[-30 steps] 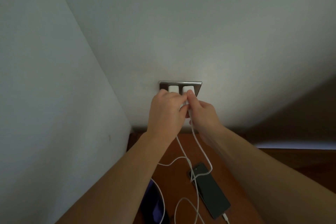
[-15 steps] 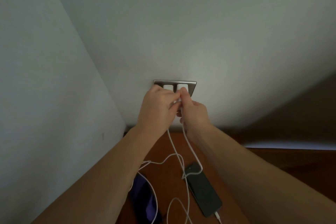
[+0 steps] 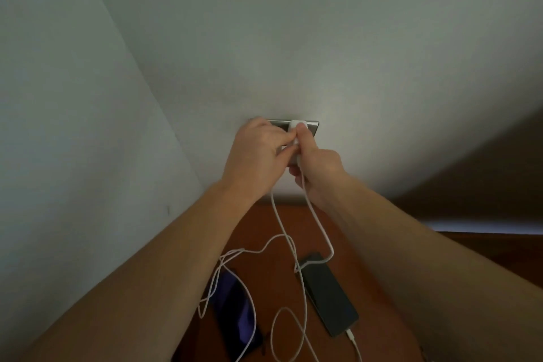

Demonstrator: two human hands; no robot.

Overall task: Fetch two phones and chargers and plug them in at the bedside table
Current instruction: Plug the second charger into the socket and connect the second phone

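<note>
My right hand (image 3: pixel 318 166) is closed round a white charger (image 3: pixel 294 138) at the wall socket plate (image 3: pixel 311 126). My left hand (image 3: pixel 255 153) is curled, fingertips pinching the same charger (its palm side is hidden). Both forearms reach up from the bench (image 3: pixel 258 220). The side wall crowds my left arm. White cables (image 3: pixel 316 214) hang to the bench. The black phone (image 3: pixel 327 297) lies mid-bench with a cable plugged in; the purple phone (image 3: pixel 235 311) lies toward the left edge.

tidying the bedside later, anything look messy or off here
Only the white cables: they loop and cross loosely over the table between the dark phone and the purple-lit phone. Nothing looks damaged.
</note>
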